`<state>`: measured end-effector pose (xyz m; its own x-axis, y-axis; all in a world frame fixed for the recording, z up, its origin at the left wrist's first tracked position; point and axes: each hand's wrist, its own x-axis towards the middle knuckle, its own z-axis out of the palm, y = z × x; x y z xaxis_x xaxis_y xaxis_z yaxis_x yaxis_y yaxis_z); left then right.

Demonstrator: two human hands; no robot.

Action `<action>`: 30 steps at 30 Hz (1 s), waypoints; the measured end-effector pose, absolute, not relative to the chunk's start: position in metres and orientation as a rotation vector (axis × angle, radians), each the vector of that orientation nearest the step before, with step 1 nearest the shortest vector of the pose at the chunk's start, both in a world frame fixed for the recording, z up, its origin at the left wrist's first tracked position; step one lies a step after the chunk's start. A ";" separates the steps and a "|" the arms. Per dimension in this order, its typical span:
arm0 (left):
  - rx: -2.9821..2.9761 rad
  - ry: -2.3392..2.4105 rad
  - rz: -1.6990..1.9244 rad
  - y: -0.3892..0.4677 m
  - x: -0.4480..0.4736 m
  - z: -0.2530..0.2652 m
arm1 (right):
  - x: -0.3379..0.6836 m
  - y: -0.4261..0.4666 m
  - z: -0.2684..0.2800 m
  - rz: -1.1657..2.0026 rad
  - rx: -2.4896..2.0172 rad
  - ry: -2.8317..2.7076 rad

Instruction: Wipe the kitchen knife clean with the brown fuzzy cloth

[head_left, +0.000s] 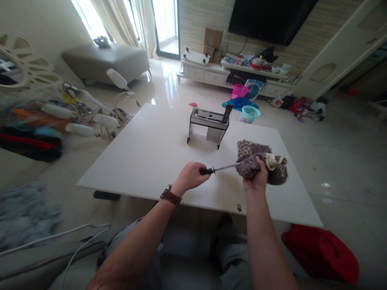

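My left hand [192, 174], with a watch on its wrist, is closed around the black handle of a honing steel [226, 166]. The thin metal rod points right, and its far end is hidden in a fluffy grey and cream cloth [252, 163]. My right hand [256, 177] grips this cloth around the rod's end, with part of the cloth hanging past the fingers. Beyond both hands a metal knife block [208, 121] stands upright on the white table [145, 157]. A black-handled item [227, 112] sticks out of its right end.
A small yellow-brown object [239, 207] lies by the table's near edge. Below the right corner is a red stool or bag [322, 253]. Past the far edge stand a light blue basket [249, 114] and a pink basket [240, 91]. A lamp with white shades [105, 120] is at left.
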<state>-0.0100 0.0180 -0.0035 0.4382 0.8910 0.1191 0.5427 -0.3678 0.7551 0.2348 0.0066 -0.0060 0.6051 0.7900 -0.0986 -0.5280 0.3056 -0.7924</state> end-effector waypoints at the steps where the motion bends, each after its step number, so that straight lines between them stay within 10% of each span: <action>1: 2.061 1.222 0.703 0.018 -0.010 -0.003 | 0.235 0.007 -0.005 0.868 -0.889 -0.297; 30: 2.265 1.459 0.671 0.007 0.009 -0.011 | 0.162 0.000 -0.017 0.973 -1.071 -0.344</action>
<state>0.0089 0.0069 -0.0105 0.3532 0.9153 0.1937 0.7427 -0.4002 0.5369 0.1621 0.0005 -0.0173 0.5586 0.8046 -0.2015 -0.4994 0.1324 -0.8562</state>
